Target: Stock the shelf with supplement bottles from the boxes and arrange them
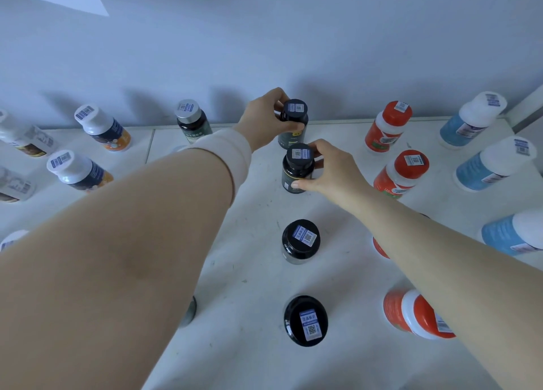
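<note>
Several black-capped dark supplement bottles stand in a column down the middle of the white shelf (pixel 249 272). My left hand (pixel 264 119) grips the rearmost dark bottle (pixel 293 122) just below its cap, close to the back wall. My right hand (pixel 329 169) grips the second dark bottle (pixel 296 169) from its right side, thumb low on the body and fingers near the cap. Two more dark bottles (pixel 300 241) (pixel 305 320) stand free in front, each with a blue QR sticker on its cap.
Red bottles with red caps (pixel 388 128) (pixel 401 173) (pixel 417 314) form a column on the right, blue-labelled white-capped bottles (pixel 470 119) (pixel 493 163) beyond them. On the left stand a silver-capped dark bottle (pixel 192 120) and white-capped bottles (pixel 101 128) (pixel 78 170). The grey wall is just behind.
</note>
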The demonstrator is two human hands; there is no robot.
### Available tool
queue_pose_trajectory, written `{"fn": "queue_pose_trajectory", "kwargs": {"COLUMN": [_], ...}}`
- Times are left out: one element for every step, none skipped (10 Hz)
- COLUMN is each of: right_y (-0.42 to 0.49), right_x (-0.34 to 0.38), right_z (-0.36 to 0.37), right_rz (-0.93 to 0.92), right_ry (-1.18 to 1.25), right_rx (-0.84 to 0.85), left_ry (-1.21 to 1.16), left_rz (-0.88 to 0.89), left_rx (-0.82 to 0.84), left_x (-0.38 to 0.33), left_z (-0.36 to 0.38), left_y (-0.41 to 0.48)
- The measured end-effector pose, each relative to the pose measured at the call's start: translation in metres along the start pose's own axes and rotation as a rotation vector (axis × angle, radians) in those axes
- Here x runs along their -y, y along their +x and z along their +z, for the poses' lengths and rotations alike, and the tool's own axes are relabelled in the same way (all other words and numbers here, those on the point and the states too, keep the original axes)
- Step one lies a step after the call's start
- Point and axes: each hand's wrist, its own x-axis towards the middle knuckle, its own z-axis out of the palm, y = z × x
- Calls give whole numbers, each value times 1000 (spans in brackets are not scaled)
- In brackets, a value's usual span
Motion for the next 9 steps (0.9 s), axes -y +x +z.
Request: {"fn": "queue_pose_trajectory", "kwargs": {"right_y": [-1,0,1,1,1,1,1,2,0], "right_x": [-1,-2,-2,-3,-4,-4,-4,-8,-5], "right_z": [0,2,2,3,3,4,6,10,2], "right_rz": [2,12,26,31,35,32,39,58,89], "right_ry": [2,11,14,30,41,54,43,23,-29], "right_rx": [-8,-8,-4,-9,-8,-4,13,53,62], "left_ry": [-4,-6,2,-7,-8,8,32,39,35], "left_rz": [-5,-10,-12,-13,-16,-9,-12,-5,-23], "left_rx": [-11,-22,-22,-25,-15,-8,-6,-10,6], "left_x": [1,3,2,2,3,3,-1,0,-6], "left_z": [2,4,5,6,7,7,7,12,9], "left_y": [1,2,3,5,7,7,4,3,-1]}}
